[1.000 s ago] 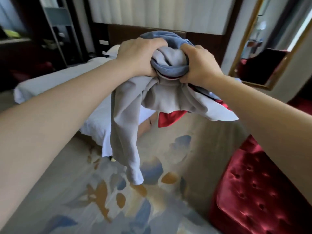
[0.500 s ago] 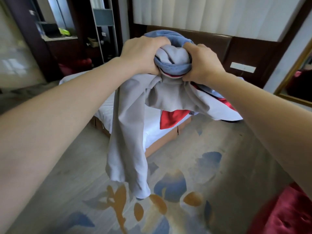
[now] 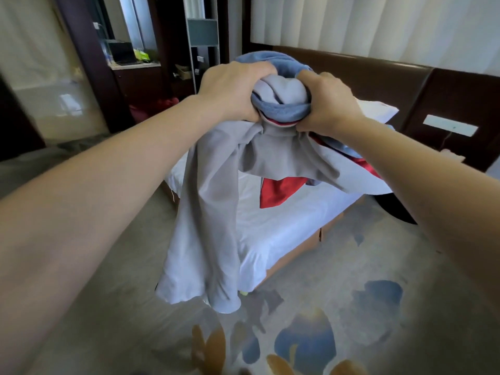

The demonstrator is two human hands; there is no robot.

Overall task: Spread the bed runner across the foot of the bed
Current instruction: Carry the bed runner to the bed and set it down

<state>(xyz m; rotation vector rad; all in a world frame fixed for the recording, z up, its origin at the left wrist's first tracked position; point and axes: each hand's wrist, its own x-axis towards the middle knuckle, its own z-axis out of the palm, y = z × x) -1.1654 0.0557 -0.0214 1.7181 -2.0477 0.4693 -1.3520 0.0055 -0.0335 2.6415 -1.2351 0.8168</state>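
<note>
I hold the bed runner [image 3: 213, 212] bunched up in front of me at arm's length; it is pale grey with a blue face and a red part hanging underneath. My left hand [image 3: 232, 90] grips the bundle's left side and my right hand [image 3: 327, 104] grips its right side. A long grey tail hangs down over the near corner of the bed [image 3: 284, 226], which has a white sheet and a wooden base. The bundle hides much of the bed's middle.
A dark brown headboard [image 3: 392, 74] runs along the right, with a white pillow [image 3: 378, 110] against it. A patterned carpet [image 3: 311, 334] covers the floor in front. Dark cabinets and a shelf unit [image 3: 203, 41] stand at the back left.
The view has swung left and toward the bed, which now lies straight ahead under the runner. The red seat has left the view. Both hands keep the same grip.
</note>
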